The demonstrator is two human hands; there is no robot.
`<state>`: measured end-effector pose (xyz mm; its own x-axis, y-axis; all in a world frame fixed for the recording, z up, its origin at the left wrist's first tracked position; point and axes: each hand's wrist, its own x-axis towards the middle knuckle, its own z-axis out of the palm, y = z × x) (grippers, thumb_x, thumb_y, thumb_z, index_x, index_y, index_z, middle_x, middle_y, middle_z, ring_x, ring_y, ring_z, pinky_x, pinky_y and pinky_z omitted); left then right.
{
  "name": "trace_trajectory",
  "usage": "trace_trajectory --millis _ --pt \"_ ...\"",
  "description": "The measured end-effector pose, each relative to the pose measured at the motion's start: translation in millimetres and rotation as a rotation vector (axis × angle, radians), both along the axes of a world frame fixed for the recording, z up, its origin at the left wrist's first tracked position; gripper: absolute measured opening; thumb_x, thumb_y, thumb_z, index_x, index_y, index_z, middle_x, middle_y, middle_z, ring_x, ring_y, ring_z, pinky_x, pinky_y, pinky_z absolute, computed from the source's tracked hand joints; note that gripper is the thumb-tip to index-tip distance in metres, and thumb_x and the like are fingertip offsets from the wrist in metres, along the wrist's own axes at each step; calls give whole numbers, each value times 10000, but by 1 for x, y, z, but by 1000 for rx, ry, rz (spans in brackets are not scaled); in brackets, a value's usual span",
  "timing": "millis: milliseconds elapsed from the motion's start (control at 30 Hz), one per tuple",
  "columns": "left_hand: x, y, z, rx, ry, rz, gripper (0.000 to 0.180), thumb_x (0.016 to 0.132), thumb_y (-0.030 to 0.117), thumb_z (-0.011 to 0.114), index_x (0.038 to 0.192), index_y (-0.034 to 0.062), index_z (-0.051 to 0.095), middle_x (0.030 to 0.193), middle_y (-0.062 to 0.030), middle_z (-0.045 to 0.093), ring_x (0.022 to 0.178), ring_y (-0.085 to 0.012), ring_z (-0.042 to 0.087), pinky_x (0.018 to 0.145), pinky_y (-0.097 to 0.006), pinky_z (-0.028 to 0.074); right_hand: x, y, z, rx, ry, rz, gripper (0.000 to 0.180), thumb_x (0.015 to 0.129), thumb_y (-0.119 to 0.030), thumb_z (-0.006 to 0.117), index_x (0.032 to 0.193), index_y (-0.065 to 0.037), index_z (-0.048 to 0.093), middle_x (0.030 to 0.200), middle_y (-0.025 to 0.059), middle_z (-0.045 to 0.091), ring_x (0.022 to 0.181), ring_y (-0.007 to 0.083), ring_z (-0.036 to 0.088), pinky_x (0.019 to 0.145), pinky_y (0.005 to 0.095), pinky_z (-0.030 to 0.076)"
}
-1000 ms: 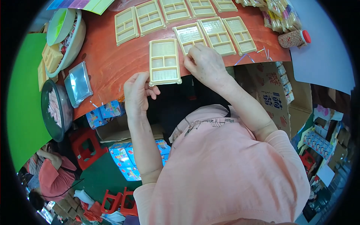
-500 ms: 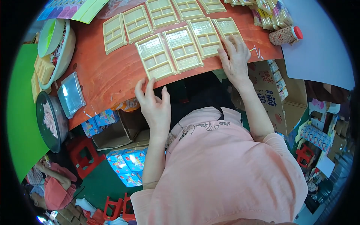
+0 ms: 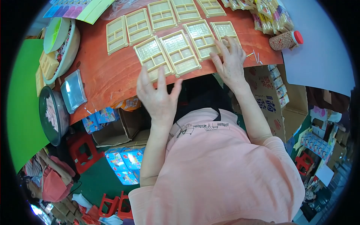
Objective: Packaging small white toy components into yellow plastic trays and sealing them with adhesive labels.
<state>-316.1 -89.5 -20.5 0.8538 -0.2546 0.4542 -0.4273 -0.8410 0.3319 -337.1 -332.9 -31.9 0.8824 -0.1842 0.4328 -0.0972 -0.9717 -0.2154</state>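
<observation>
Nothing is grasped: the right hand (image 3: 229, 62) is laid flat, fingers spread, on the near edge of a cream tray (image 3: 226, 34), while the left hand (image 3: 158, 95) is held open just at the table (image 3: 108, 75) edge, fingertips close to another tray (image 3: 153, 58) (contact cannot be told). The trays are set in rows on the orange table, with a red-capped bottle (image 3: 285, 39) at the right.

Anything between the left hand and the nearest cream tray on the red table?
Nothing visible. The left hand hovers open at the near table edge, fingertips just short of the closest cream tray, with only bare red table between them. The right hand rests flat on another tray, clear of that path.
</observation>
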Motion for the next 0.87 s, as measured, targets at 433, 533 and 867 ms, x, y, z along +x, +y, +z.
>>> trace_trajectory --millis 433,533,867 --pt "22 -31 -20 -19 25 -209 364 855 329 728 1160 133 694 1413 -198 468 1370 -396 380 1087 -678 236 -18 -7 2 38 18 99 345 916 -299 646 1234 -167 642 1355 154 485 1266 335 445 1075 478 278" --pt "22 -29 -24 -27 9 -232 355 852 311 733 1158 135 695 1402 -188 482 1364 -388 392 1095 -673 228 -12 -15 0 114 7 75 370 950 -318 594 1275 -141 606 1358 155 483 1267 330 445 1079 476 273" --pt "24 -28 -28 -14 -24 -259 406 840 309 749 1205 147 673 1397 -170 490 1369 -383 389 1113 -668 206 6 -12 4 55 29 128 422 979 -356 566 1341 -141 556 1394 151 451 1298 352 412 1063 477 284"
